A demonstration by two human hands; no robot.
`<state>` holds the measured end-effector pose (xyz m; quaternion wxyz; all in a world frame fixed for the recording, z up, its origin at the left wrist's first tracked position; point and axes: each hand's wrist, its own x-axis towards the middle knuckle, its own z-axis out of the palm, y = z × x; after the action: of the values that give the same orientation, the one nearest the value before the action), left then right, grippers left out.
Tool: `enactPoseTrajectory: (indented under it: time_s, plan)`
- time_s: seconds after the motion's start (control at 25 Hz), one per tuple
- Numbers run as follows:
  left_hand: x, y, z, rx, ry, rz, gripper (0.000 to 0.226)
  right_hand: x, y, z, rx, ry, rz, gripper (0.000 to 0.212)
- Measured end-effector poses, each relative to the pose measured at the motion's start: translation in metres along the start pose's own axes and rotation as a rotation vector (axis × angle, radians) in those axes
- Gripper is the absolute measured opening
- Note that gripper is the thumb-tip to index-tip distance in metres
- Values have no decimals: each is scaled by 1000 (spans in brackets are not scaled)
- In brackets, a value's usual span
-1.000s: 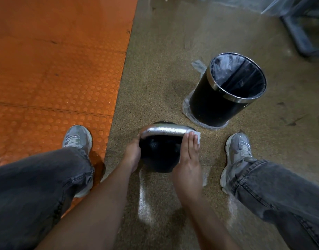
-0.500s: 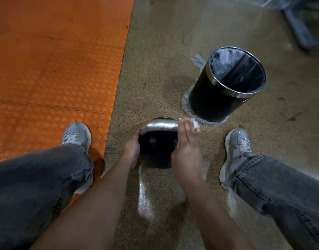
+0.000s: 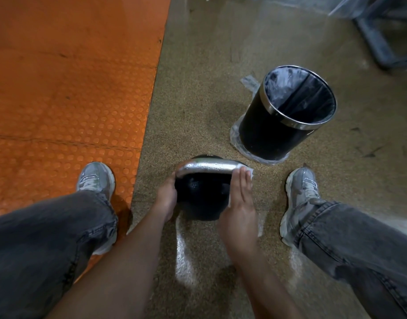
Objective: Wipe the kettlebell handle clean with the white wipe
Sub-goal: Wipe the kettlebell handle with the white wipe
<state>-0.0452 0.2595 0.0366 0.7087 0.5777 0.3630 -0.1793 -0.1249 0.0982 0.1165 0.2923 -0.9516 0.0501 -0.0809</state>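
Observation:
A black kettlebell stands on the speckled floor between my feet, its silver handle arching over the top. My left hand grips the kettlebell's left side just under the handle's left end. My right hand lies flat with fingers together against the handle's right end and the ball's right side. It presses the white wipe there; only the wipe's edges show past the fingertips and beside the palm.
A black waste bin with a chrome rim and a plastic liner stands just beyond the kettlebell to the right. An orange studded mat covers the floor on the left. My grey shoes flank the kettlebell. A grey metal frame sits far right.
My right hand with the wipe slid from the top right of the handle down along its right end and the ball's side. My left hand kept its grip.

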Motion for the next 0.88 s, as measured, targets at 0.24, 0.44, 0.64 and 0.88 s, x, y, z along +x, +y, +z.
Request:
enactPoseTrajectory:
  time_s: [0.24, 0.44, 0.64, 0.88]
  plan:
    - [1, 0, 1, -20, -7, -2, 36, -12, -12, 19, 70, -24, 12, 96]
    - [-3, 1, 2, 2, 36, -7, 41, -10, -40, 5, 433, 128, 423, 72]
    - [-3, 1, 3, 12, 59, 0, 36, 32, -69, -28, 1172, 476, 1255, 30]
    - [-2, 2, -1, 27, 53, -33, 50, 58, -74, -16, 991, 373, 1123, 22]
